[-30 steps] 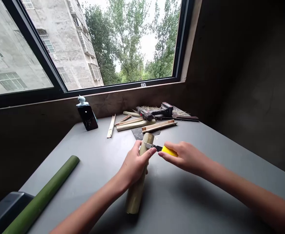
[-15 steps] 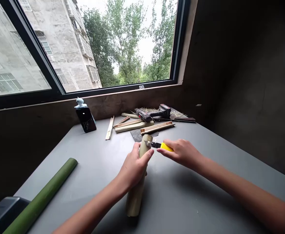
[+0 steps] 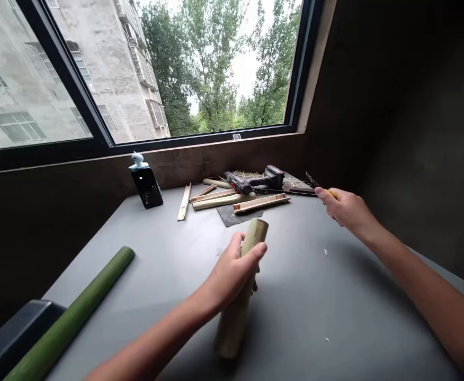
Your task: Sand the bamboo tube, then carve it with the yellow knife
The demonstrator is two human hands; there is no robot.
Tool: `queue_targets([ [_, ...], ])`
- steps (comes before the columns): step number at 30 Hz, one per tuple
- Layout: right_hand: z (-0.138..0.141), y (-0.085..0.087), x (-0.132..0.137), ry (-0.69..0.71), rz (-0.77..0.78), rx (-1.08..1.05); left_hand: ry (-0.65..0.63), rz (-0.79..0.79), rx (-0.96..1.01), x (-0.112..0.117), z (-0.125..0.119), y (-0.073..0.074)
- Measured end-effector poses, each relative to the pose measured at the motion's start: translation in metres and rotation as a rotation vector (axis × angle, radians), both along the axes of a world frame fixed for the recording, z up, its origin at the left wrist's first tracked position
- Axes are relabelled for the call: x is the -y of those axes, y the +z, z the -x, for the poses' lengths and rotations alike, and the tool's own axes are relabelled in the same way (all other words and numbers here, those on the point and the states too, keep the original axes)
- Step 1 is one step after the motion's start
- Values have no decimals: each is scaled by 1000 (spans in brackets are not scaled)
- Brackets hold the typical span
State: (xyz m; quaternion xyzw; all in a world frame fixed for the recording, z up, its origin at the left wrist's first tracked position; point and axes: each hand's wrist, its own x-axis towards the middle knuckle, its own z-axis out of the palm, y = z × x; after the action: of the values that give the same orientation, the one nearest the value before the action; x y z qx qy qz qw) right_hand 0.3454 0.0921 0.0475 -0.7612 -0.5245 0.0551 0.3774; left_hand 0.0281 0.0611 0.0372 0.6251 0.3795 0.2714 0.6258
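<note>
My left hand (image 3: 232,275) is wrapped around a pale bamboo tube (image 3: 234,323), which tilts with its upper end pointing away from me. Its lower end is close to the table near me. Out to the right, my right hand (image 3: 347,209) is closed on the yellow handle of a utility knife (image 3: 330,194). The knife's dark front part points up and left, well apart from the bamboo. Small pale shavings (image 3: 326,252) are on the table to the right of the tube.
Split bamboo pieces (image 3: 220,201), a dark flat sheet (image 3: 232,216) and a cordless drill (image 3: 256,181) are at the back, below the window. A phone (image 3: 148,189) stands back left. A green bamboo length (image 3: 85,299) lies left, beside a black box-like object (image 3: 21,333).
My right hand has pulled the knife away from the bamboo's upper end, out to the right. The left hand and tube have shifted slightly right, and another shaving shows on the table.
</note>
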Motion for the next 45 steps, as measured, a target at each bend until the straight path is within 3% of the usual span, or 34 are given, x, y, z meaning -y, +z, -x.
queue_targets([
  [3, 8, -8, -2, 62, 10, -56, 27, 2, 60, -14, 8, 8],
  [9, 18, -22, -9, 149, 18, -34, 133, -63, 133, -19, 14, 26],
  [13, 26, -34, -12, 221, 23, -34, 197, -132, 166, -30, 20, 25],
  [17, 53, -41, -8, 349, 10, -43, 278, -199, 190, -45, 30, 20],
  [22, 101, -29, 5, 553, -52, -11, 364, -284, 256, -56, 39, 21],
  [27, 144, 9, 18, 709, -125, 92, 312, -337, 279, -50, 39, 22],
  [31, 157, 31, 12, 759, -170, 197, 261, -399, 264, -42, 37, 23],
  [39, 146, 6, 0, 783, -124, 296, 251, -412, 247, -51, 40, 19],
  [45, 147, 5, 10, 706, -126, 318, 173, -420, 237, -50, 43, 17],
])
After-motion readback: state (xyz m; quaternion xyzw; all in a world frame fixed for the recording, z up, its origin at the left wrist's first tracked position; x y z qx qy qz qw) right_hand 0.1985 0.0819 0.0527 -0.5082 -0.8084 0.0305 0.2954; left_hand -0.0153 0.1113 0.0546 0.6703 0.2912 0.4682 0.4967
